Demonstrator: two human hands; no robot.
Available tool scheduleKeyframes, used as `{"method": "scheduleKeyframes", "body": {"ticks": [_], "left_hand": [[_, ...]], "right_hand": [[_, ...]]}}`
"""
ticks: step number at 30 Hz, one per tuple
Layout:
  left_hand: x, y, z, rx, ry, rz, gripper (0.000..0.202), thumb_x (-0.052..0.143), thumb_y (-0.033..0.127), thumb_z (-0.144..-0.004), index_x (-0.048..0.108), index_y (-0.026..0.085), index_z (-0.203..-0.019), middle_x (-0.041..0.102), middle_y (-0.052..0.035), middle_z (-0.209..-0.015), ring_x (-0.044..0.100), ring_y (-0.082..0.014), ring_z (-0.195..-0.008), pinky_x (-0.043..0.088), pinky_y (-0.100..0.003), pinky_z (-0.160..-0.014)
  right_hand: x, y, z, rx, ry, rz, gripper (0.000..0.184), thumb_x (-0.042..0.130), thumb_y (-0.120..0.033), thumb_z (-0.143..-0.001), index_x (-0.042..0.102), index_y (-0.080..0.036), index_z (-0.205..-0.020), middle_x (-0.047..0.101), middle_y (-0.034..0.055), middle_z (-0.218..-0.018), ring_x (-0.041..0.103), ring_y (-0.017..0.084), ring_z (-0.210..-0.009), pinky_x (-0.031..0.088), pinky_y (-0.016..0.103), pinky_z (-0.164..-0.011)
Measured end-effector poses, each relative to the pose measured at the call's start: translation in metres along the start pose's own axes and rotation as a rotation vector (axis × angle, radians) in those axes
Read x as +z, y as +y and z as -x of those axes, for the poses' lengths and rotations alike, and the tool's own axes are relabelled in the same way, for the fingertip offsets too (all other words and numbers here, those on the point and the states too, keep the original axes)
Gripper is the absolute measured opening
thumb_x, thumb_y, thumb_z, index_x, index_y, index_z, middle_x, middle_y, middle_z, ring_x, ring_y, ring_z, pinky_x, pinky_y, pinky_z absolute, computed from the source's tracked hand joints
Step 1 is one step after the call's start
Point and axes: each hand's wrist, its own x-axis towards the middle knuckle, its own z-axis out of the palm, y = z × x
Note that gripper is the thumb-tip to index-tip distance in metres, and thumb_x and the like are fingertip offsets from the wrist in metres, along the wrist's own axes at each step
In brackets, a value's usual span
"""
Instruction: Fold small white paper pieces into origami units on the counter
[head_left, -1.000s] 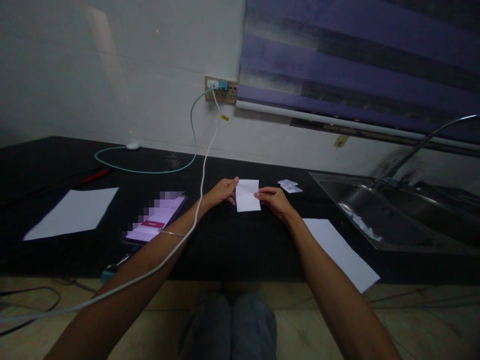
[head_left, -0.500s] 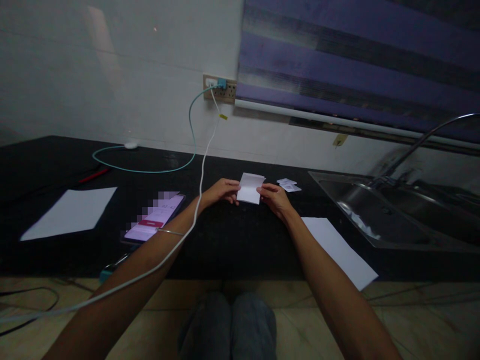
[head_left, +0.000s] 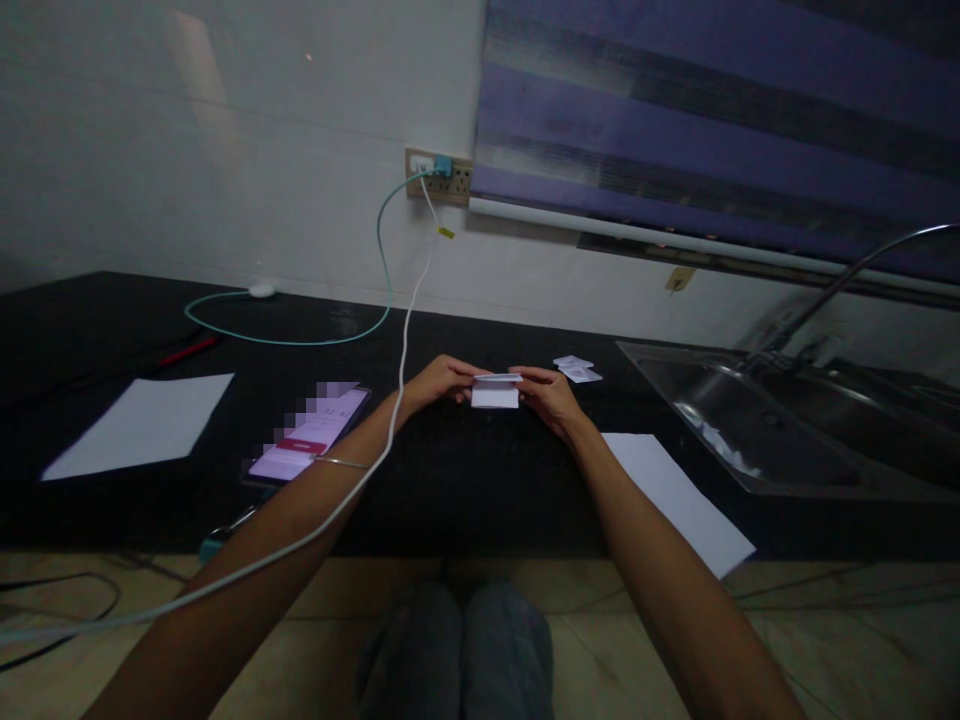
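Black counter (head_left: pixel 480 490), dim light. Both my hands out in front, near the middle of the counter, level with each other.

Left hand (head_left: pixel 446 381): thumb and fingers pinching the left end of a small folded white paper (head_left: pixel 495 396). Right hand (head_left: pixel 548 397): same grip on the right end, fingertips at the upper corner. Paper spans the gap between the 2 hands, creased crosswise; a plain panel faces me below, a narrow flap tilts along the top. Cannot tell whether its lower edge touches the counter.

Just beyond my right hand, toward the sink (head_left: pixel 731 405): a few small white paper pieces (head_left: pixel 577 369), overlapping, lying flat. Number unclear, at least 2.

Right forearm crosses over a larger white sheet (head_left: pixel 675 500); its near corner pokes past the counter's front edge. Second sheet (head_left: pixel 139 427) lies well to the left, flat, on the far side of a phone (head_left: pixel 307 440) with a lit screen, part of it blocked out by pixels. Phone sits beside my left forearm.

White cable (head_left: pixel 406 350) drops from the wall socket (head_left: pixel 439 177) and passes in front of that forearm. Teal cable (head_left: pixel 300 343) loops on the counter behind, ending near a white disc (head_left: pixel 262 291).
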Motion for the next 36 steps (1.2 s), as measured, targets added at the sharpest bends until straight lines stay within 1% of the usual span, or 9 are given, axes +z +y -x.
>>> {"method": "scheduleKeyframes", "body": {"ticks": [4, 7, 9, 12, 14, 20, 26, 31, 36], "left_hand": [[-0.002, -0.003, -0.002, -0.021, -0.016, 0.136, 0.031, 0.075, 0.032, -0.083, 0.075, 0.011, -0.105, 0.071, -0.0071, -0.075, 0.064, -0.0126, -0.062, 0.048, -0.022, -0.056], [-0.002, -0.005, -0.004, -0.092, -0.063, 0.25, 0.057, 0.057, 0.064, -0.09, 0.073, 0.011, -0.105, 0.072, -0.011, -0.081, 0.065, -0.0159, -0.066, 0.05, -0.026, -0.059], [0.0, -0.004, -0.004, -0.15, -0.089, 0.264, 0.071, 0.047, 0.074, -0.089, 0.073, 0.01, -0.101, 0.072, -0.0135, -0.081, 0.066, -0.0181, -0.069, 0.05, -0.028, -0.061], [0.003, 0.0, 0.0, -0.118, -0.112, 0.17, 0.06, 0.058, 0.067, -0.088, 0.074, 0.009, -0.095, 0.072, -0.0133, -0.083, 0.066, -0.0191, -0.076, 0.05, -0.029, -0.067], [0.005, 0.005, 0.004, -0.065, -0.161, 0.057, 0.049, 0.069, 0.058, -0.084, 0.074, 0.01, -0.088, 0.069, -0.0093, -0.076, 0.062, -0.016, -0.069, 0.046, -0.027, -0.064], [0.007, 0.012, 0.007, 0.019, -0.267, -0.194, 0.041, 0.073, 0.053, -0.083, 0.072, 0.012, -0.076, 0.065, -0.0037, -0.065, 0.054, -0.0109, -0.058, 0.037, -0.022, -0.054], [0.007, 0.009, 0.004, 0.082, -0.286, -0.204, 0.045, 0.073, 0.057, -0.081, 0.068, 0.013, -0.072, 0.063, -0.0033, -0.06, 0.053, -0.0108, -0.053, 0.036, -0.022, -0.049], [0.008, 0.013, 0.004, 0.113, -0.306, -0.207, 0.048, 0.073, 0.059, -0.081, 0.066, 0.014, -0.065, 0.064, -0.0045, -0.056, 0.053, -0.0105, -0.05, 0.034, -0.021, -0.047], [0.008, 0.012, 0.004, 0.088, -0.252, -0.205, 0.041, 0.075, 0.053, -0.082, 0.07, 0.013, -0.07, 0.067, -0.0044, -0.059, 0.053, -0.0092, -0.049, 0.034, -0.02, -0.046]], "right_hand": [[0.0, 0.005, -0.003, -0.049, 0.038, -0.013, 0.039, 0.092, -0.033, -0.053, 0.081, -0.018, -0.087, 0.077, 0.0065, -0.084, 0.064, 0.016, -0.068, 0.047, 0.033, -0.066], [-0.001, 0.009, -0.006, -0.133, 0.053, 0.036, 0.036, 0.092, -0.035, -0.056, 0.082, -0.019, -0.087, 0.077, 0.0062, -0.083, 0.065, 0.018, -0.068, 0.048, 0.035, -0.069], [-0.001, 0.01, -0.007, -0.194, 0.014, 0.088, 0.034, 0.09, -0.037, -0.06, 0.082, -0.021, -0.089, 0.079, 0.007, -0.088, 0.067, 0.02, -0.075, 0.05, 0.036, -0.073], [0.0, 0.008, -0.005, -0.261, -0.055, 0.136, 0.029, 0.087, -0.037, -0.064, 0.083, -0.023, -0.089, 0.079, 0.0075, -0.097, 0.069, 0.023, -0.088, 0.051, 0.037, -0.08], [0.001, 0.007, -0.004, -0.283, -0.07, 0.147, 0.026, 0.086, -0.037, -0.065, 0.083, -0.023, -0.087, 0.079, 0.0075, -0.097, 0.069, 0.024, -0.091, 0.051, 0.038, -0.082], [0.004, 0.005, -0.003, -0.221, -0.018, 0.092, 0.036, 0.085, -0.039, -0.064, 0.081, -0.024, -0.096, 0.077, 0.0054, -0.092, 0.066, 0.021, -0.082, 0.05, 0.033, -0.071], [0.008, 0.0, -0.003, -0.007, -0.079, -0.029, 0.042, 0.082, -0.055, -0.067, 0.077, -0.022, -0.092, 0.07, 0.0017, -0.08, 0.06, 0.015, -0.067, 0.045, 0.027, -0.059], [0.008, 0.003, -0.001, -0.081, -0.167, 0.206, 0.043, 0.08, -0.061, -0.069, 0.073, -0.019, -0.071, 0.059, -0.0011, -0.058, 0.048, 0.012, -0.053, 0.034, 0.027, -0.053], [0.004, 0.004, 0.0, -0.106, -0.183, 0.277, 0.038, 0.082, -0.056, -0.068, 0.073, -0.02, -0.07, 0.061, -0.0013, -0.058, 0.049, 0.012, -0.053, 0.033, 0.028, -0.055]]}}
